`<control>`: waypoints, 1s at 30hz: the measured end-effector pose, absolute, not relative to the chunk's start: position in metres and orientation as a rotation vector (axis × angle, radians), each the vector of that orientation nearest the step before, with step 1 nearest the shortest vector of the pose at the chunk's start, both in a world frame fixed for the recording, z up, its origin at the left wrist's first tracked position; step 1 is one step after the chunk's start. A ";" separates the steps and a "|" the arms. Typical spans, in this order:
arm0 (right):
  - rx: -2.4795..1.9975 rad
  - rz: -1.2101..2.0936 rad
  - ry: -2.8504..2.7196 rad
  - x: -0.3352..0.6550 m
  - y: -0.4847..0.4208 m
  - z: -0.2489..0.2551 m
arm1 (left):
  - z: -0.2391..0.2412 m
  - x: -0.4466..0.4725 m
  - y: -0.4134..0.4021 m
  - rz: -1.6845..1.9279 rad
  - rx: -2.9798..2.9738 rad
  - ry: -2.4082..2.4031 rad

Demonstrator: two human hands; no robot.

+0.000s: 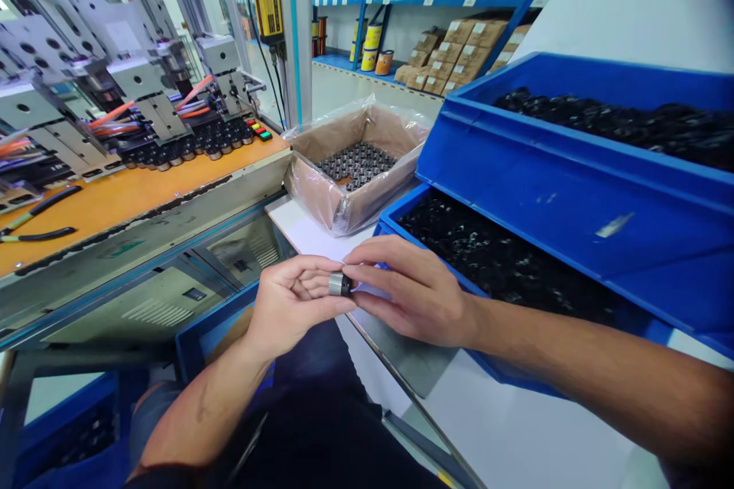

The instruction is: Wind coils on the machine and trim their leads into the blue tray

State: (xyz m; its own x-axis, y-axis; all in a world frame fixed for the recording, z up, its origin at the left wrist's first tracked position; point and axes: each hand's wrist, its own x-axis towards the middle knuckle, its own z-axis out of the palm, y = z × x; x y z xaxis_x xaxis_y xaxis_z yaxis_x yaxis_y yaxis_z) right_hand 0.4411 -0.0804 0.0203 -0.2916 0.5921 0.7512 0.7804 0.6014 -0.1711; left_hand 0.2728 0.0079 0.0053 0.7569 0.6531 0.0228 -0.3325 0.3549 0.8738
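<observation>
Grip of left hand [290,307] closed round small silver-and-black cylinder [339,284], right hand [416,292] pinching its black end. Cylinder held between both hands near white tabletop [516,428] edge; plastic-lined carton [316,195] beyond, blue bins [544,168] to right.

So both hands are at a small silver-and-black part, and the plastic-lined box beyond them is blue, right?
Not quite: the head view shows the plastic-lined box is brown. The left hand and right hand are at the small silver-and-black part.
</observation>
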 end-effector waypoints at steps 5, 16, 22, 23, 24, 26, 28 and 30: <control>-1.080 -0.278 -1.982 0.442 -0.081 0.020 | 0.008 0.274 0.007 0.660 1.060 0.397; -1.102 -0.276 -1.974 0.441 -0.082 0.020 | 0.007 0.273 0.007 0.654 1.035 0.353; -1.098 -0.268 -1.981 0.442 -0.082 0.020 | 0.003 0.274 0.007 0.637 1.012 0.338; -1.099 -0.269 -1.976 0.442 -0.081 0.020 | 0.002 0.274 0.007 0.632 1.010 0.345; -1.098 -0.267 -1.979 0.442 -0.081 0.020 | 0.002 0.274 0.007 0.627 1.012 0.350; -1.085 -0.264 -1.991 0.442 -0.082 0.020 | 0.001 0.273 0.007 0.631 1.021 0.359; -1.074 -0.262 -1.999 0.442 -0.082 0.021 | 0.000 0.273 0.007 0.637 1.032 0.375; -1.076 -0.268 -2.003 0.443 -0.081 0.022 | 0.000 0.273 0.007 0.640 1.037 0.394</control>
